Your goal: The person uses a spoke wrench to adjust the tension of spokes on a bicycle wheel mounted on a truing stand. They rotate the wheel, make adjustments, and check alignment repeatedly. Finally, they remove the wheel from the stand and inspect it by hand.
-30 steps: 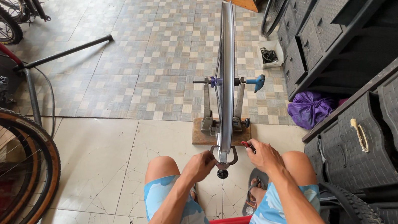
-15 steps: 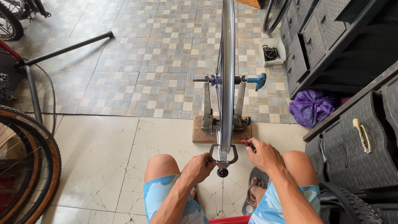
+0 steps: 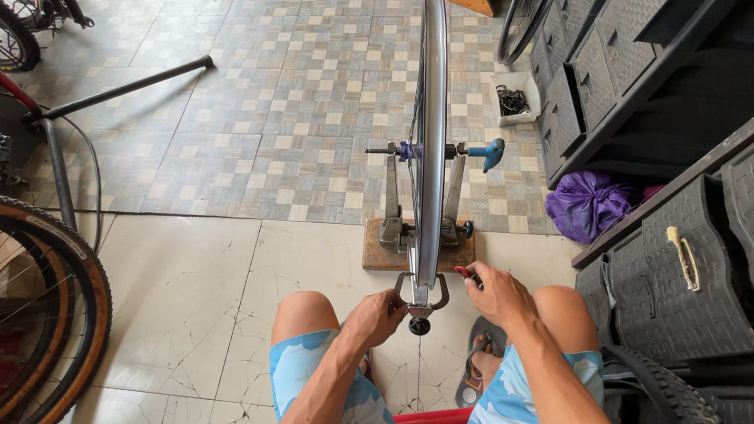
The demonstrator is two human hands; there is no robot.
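Bicycle wheel (image 3: 431, 142) upright in truing stand (image 3: 412, 236): light, rigid, spins freely; best gripped at rim. Left hand (image 3: 376, 315) closed on caliper arm (image 3: 406, 290); right hand (image 3: 501, 296) pinching small red tool (image 3: 464, 273).

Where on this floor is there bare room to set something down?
Bare pale tiles lie between the tan-walled wheel and the left hand. Crowded: the truing stand, right hand and dark drawers.
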